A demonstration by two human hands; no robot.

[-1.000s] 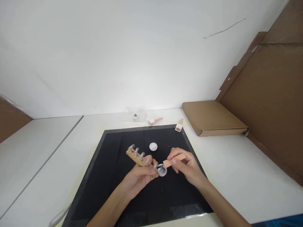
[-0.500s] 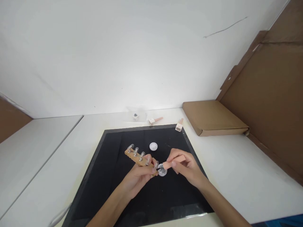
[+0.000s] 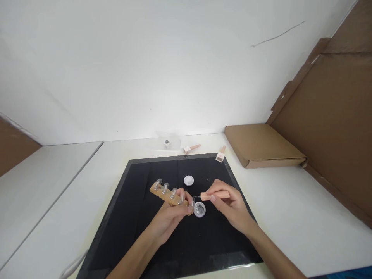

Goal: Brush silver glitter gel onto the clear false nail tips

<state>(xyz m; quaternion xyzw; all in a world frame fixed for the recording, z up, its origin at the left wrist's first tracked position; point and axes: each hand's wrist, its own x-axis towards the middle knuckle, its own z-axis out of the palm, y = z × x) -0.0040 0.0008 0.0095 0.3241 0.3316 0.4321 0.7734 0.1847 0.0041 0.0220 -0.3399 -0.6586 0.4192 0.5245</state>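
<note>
My left hand [image 3: 171,219] grips the near end of a tan nail display stand [image 3: 165,195], on which several clear false nails [image 3: 165,188] stand up in a row. In my right hand [image 3: 229,201] is a nail polish brush by its peach handle [image 3: 215,195]. Its thin dark tip points left and is at the nail nearest my left fingers; whether it touches cannot be made out. Just below the brush sits a small round pot [image 3: 199,209] with silvery bits inside. A white round lid [image 3: 188,180] lies farther back on the black mat [image 3: 174,248].
Behind the mat lie a peach-handled polish bottle [image 3: 187,149] and a clear plastic bag [image 3: 171,142] with a small item. Another bottle [image 3: 220,156] rests at the mat's back right corner. A flat cardboard box [image 3: 264,145] is to the right, by a cardboard wall [image 3: 328,116].
The brush has risen from over the pot to the nearest false nail, and its handle is now almost level. More of the pot shows. The stand has shifted slightly left.
</note>
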